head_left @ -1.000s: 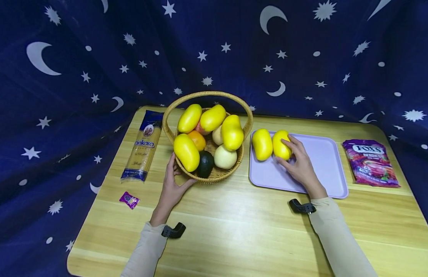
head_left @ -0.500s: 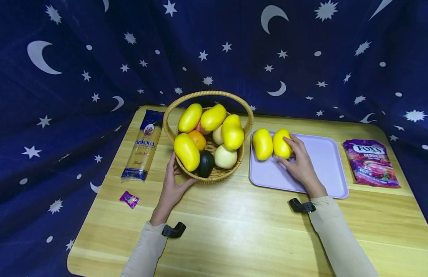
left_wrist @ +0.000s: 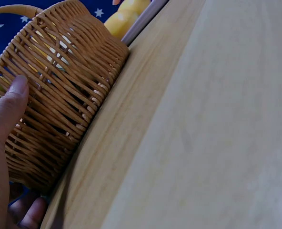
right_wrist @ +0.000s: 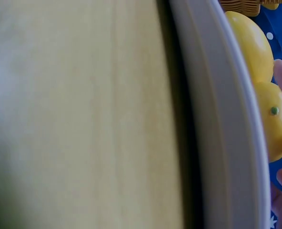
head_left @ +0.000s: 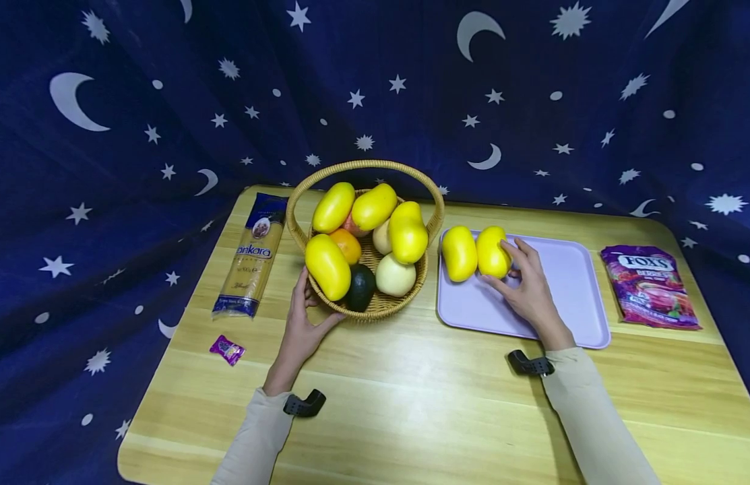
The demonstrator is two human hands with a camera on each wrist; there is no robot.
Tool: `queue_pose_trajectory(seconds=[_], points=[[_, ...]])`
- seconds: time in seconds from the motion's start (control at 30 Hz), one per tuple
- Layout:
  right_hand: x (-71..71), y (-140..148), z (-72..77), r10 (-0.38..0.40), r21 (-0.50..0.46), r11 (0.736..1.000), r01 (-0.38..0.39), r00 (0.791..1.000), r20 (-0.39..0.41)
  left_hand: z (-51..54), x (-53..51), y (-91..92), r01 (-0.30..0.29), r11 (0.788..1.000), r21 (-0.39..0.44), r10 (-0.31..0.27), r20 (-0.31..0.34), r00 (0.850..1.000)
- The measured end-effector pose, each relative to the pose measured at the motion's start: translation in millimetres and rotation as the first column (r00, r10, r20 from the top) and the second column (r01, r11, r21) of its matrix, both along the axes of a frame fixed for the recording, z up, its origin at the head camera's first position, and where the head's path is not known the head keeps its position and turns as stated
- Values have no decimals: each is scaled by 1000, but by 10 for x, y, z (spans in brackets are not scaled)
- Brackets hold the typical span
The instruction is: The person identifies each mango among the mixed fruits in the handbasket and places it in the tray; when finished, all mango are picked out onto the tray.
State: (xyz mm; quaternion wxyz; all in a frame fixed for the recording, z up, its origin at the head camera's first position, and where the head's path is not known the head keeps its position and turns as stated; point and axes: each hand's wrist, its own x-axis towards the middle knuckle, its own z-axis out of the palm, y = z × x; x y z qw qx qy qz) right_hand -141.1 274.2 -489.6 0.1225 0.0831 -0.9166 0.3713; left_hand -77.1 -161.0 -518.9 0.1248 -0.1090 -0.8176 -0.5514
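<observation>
The hands were well apart; the left hand (head_left: 303, 320) gripped the basket (head_left: 375, 310), its thumb pressed on the near wall and its fingers round the left side; the right hand (head_left: 530, 293) was curved round a mango (head_left: 492, 252), thumb at the near end and forefinger at the right side; how firmly it held, I could not tell. That mango lay on the tray (head_left: 569, 283), at the end towards the left hand; a second mango (head_left: 459, 253) lay against it, on the side away from the right hand's fingers.

The basket stood on the desk (head_left: 411, 404), just beyond and to the right of the left hand, handle (head_left: 364, 164) up; in it, the avocado (head_left: 360, 287) sat close to the left thumb, with a pale fruit (head_left: 395, 275) to the right of it; four mangoes (head_left: 328, 267), an orange (head_left: 346, 246), another pale fruit (head_left: 382, 237) and a mostly hidden reddish fruit (head_left: 354, 224) made up the rest in sight.

Left of the left hand lay the sweet (head_left: 227, 350), with the pasta (head_left: 248, 256) farther out beyond it; right of the right hand, past the tray, lay the FOX'S bag (head_left: 650, 286); a dark blue cloth (head_left: 375, 81) with pale moons and stars hung beyond both hands.
</observation>
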Motion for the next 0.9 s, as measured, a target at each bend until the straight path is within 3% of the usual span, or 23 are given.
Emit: queue_pose_trajectory(seconds=[0.13, 0.33, 0.53, 0.7, 0.9], points=[[45, -31, 60, -32, -1, 999, 32, 994, -107, -2, 4, 7, -5, 1000, -10, 5, 0, 1000], [152, -197, 250, -13, -48, 999, -1, 956, -292, 9, 8, 21, -5, 1000, -10, 5, -12, 1000], [255, -591, 501, 91, -84, 987, -137, 906, -414, 12, -2, 15, -10, 1000, -15, 10, 0, 1000], [326, -999, 671, 236, -60, 955, -290, 868, -437, 10, 5, -4, -7, 1000, -9, 7, 12, 1000], [322, -1450, 755, 374, -38, 902, -429, 824, -426, 16, 8, 2, -14, 1000, -13, 15, 48, 999]])
